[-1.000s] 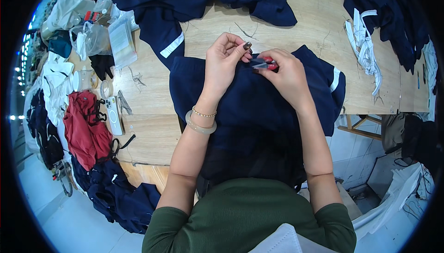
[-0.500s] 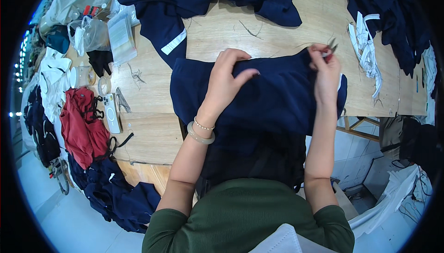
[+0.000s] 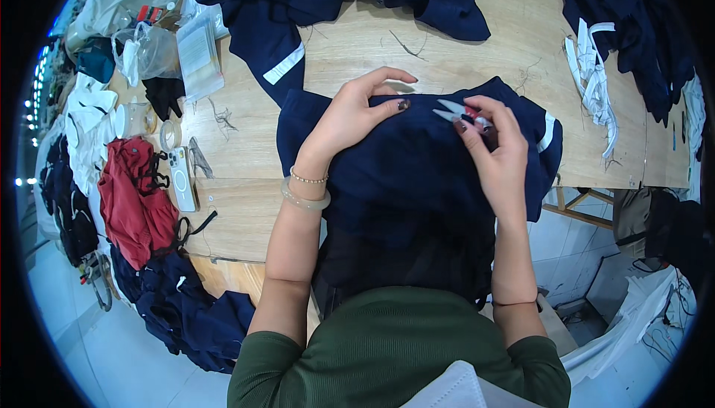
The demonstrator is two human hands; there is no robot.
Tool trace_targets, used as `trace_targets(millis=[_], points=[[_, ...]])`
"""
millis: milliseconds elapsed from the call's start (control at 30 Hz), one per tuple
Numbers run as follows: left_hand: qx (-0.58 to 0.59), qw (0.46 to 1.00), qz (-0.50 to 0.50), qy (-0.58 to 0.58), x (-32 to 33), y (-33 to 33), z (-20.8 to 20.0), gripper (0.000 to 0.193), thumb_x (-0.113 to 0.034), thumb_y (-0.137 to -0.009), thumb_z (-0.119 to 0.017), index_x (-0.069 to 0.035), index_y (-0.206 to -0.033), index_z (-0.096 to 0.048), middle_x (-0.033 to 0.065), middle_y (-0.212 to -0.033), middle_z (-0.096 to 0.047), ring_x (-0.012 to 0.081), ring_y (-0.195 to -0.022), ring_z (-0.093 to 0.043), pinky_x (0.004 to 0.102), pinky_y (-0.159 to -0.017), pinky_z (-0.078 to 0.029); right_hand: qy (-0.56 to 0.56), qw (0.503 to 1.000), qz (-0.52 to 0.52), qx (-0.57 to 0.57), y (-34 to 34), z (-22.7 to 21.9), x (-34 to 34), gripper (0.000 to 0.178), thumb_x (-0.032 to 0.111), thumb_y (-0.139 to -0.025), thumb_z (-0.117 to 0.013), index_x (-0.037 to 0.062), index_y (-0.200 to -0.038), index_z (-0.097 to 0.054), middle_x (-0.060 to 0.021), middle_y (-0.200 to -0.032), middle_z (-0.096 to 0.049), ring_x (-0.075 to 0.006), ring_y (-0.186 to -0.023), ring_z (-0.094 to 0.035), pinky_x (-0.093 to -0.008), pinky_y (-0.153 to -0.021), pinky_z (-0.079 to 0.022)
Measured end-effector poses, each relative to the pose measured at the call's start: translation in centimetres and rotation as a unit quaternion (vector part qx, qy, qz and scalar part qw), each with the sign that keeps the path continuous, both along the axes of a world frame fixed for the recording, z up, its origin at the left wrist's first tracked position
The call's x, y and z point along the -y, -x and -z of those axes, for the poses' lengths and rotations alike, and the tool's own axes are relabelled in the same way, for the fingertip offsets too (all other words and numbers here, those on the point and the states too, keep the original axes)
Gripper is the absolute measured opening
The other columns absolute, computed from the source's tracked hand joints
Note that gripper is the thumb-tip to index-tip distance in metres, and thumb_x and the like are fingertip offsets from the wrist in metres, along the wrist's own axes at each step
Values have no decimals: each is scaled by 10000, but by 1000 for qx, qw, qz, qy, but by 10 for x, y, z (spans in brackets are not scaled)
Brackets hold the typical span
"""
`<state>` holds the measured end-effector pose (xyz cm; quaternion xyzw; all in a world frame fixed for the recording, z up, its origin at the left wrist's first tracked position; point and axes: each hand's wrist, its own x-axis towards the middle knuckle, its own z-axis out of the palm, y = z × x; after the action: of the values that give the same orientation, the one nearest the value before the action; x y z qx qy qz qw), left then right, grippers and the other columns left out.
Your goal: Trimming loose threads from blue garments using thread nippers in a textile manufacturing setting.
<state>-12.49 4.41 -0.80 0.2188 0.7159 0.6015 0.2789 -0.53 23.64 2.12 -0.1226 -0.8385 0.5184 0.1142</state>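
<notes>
A navy garment (image 3: 417,162) is spread over the near table edge and my lap, with a white strip (image 3: 547,132) at its right side. My left hand (image 3: 357,114) rests on its upper left part, fingers stretched and thumb held apart, gripping nothing visible. Thread snips (image 3: 467,115) with red on the handle sit in my right hand (image 3: 500,143), fingers closed around them. Their two pale blades are parted and point left, over the garment toward my left thumb. Whether the blade tips touch the cloth I cannot tell.
More navy garments (image 3: 290,2) lie across the far table, others (image 3: 618,28) at the far right beside white fabric strips (image 3: 592,84). Loose thread (image 3: 406,46) is scattered on the wood. At left are a phone (image 3: 181,178), a tape roll (image 3: 170,134), a red cloth item (image 3: 134,203) and plastic bags (image 3: 153,50).
My right hand has come left and nearer with the snips, from the garment's far right corner to its middle. My left hand has shifted slightly left.
</notes>
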Motion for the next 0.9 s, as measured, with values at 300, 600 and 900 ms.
trace_targets(millis=[300, 600, 900], points=[[46, 996, -36, -73, -3, -7, -7, 326, -26, -868, -614, -19, -1192, -578, 0, -812, -624, 51, -806, -564, 208, -843, -437, -57, 998, 9, -25, -2, -9, 19, 245, 64, -802, -732, 42, -1013, -610, -81, -865, -610, -198, -760, -604, -290, -671, -486], [8, 994, -55, -93, -8, -11, -17, 323, -36, -861, -624, -1, -1179, -576, -44, -727, -518, 20, -702, -453, 172, -707, -353, -111, 993, 0, -28, 2, -12, 25, 242, 33, -787, -729, 41, -990, -599, -86, -845, -616, -214, -749, -611, -298, -668, -495], [-12, 995, -72, -75, -7, -11, -8, 287, -36, -874, -623, -13, -1158, -588, -23, -765, -577, 36, -742, -509, 178, -726, -373, 240, 970, 24, 29, 12, 0, 25, 183, 37, -879, -669, 25, -1042, -587, -12, -890, -608, -59, -804, -573, -191, -719, -446]])
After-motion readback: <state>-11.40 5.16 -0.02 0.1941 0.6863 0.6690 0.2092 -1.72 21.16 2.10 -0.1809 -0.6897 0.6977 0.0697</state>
